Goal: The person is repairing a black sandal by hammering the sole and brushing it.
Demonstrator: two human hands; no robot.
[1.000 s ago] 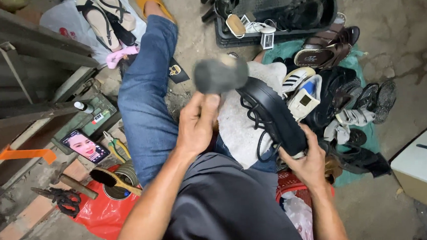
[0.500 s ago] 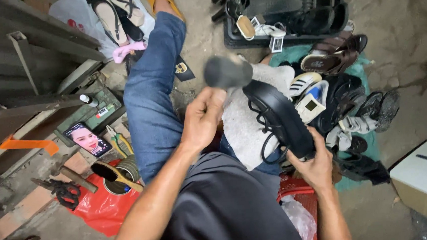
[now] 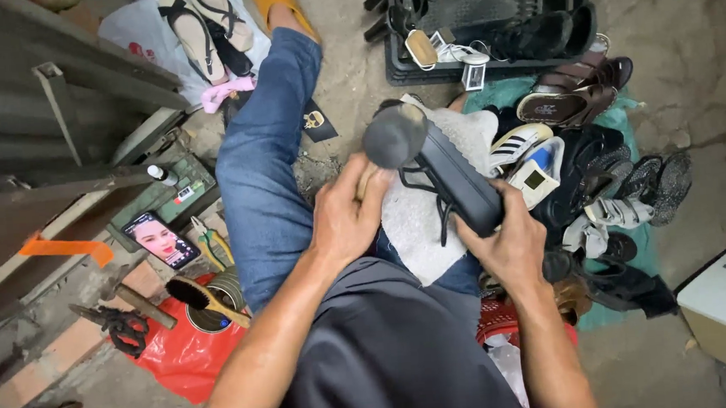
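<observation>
The biggest change is in the hammer [image 3: 393, 136]: a second ago its round dark head was raised a little to the left of the shoe, and now it sits right at the far end of the black sandal [image 3: 455, 183], touching or just short of the sole — the blur makes it hard to say which. That reads as a strike landing on the sole, so the hammering on this shoe looks under way, not finished.

The sandal itself has hardly shifted. It lies sole up across the grey-white cloth [image 3: 422, 226] on the person's lap, tilted from far left to near right, its black straps hanging below.

The left hand [image 3: 343, 221] is closed around the hammer's handle, just beside the blue-jeaned knee [image 3: 267, 184]. The right hand [image 3: 510, 242] is wrapped over the near end of the sandal, pinning it against the cloth.

Room for the swing is tight. To the right, a heap of shoes [image 3: 602, 191] on a green sheet crowds close to the right hand; far off stands a black crate [image 3: 486, 24] with more footwear. To the left, beyond the leg, lie a phone [image 3: 160, 239], a brush [image 3: 206, 297] over a red bag [image 3: 181, 358] and scissors [image 3: 121, 324] — all well apart from the hammer. The open space is mostly above the lap.
</observation>
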